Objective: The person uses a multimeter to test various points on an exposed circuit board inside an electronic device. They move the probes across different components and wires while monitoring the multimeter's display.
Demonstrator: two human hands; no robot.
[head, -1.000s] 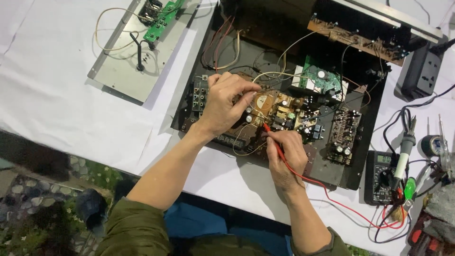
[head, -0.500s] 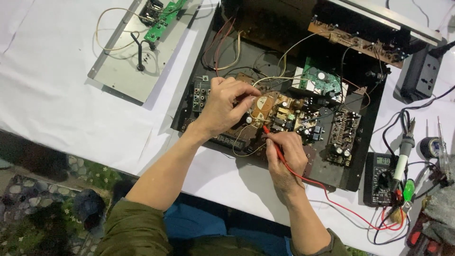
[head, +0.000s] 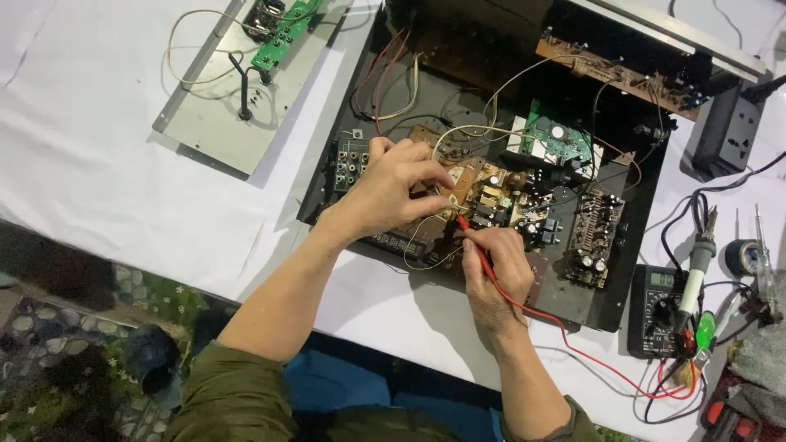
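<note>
Fingers of the left hand [head: 391, 190] were pinched together over the brown circuit board [head: 491, 196], what they gripped being hidden. A red probe [head: 477, 248] was clamped in the right hand [head: 494, 274], its tip set on that board.

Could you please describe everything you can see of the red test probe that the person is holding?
The red probe is a slim plastic stick held pen-like in the right hand, tilted, its tip up-left on the brown circuit board near the left hand. A thin red lead trails from its rear across the white table cover toward the multimeter.
</note>
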